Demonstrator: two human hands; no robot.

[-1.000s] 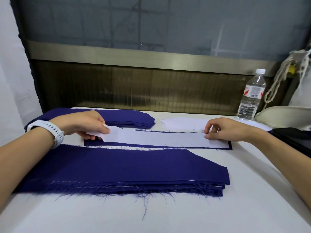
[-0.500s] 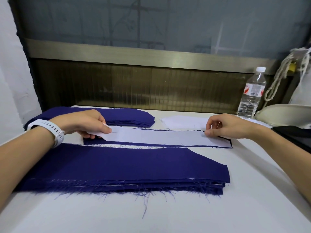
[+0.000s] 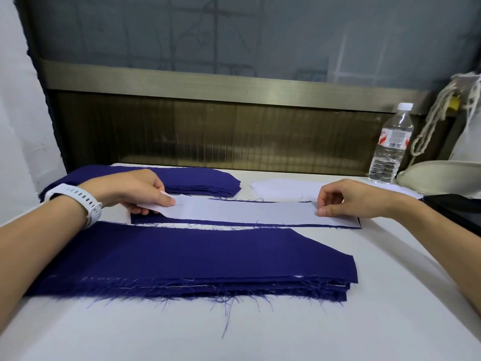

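**Matching interfacing to a navy strip**

The left hand (image 3: 130, 190) pinches the left end of the white interfacing strip (image 3: 247, 212) between thumb and fingers, slightly raised. The right hand (image 3: 346, 200), fingers curled, pinches its right end. Held taut, the strip lies on a navy fabric strip (image 3: 148, 220), likely so their edges can be aligned, beyond the stack of navy pieces (image 3: 195, 256).

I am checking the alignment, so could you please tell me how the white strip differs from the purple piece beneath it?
The white strip is pale; the purple piece is dark with frayed edges. The white strip's left end is lifted, pinched by the left hand, while the purple piece lies flat on the table. Both are long, narrow and run left to right.
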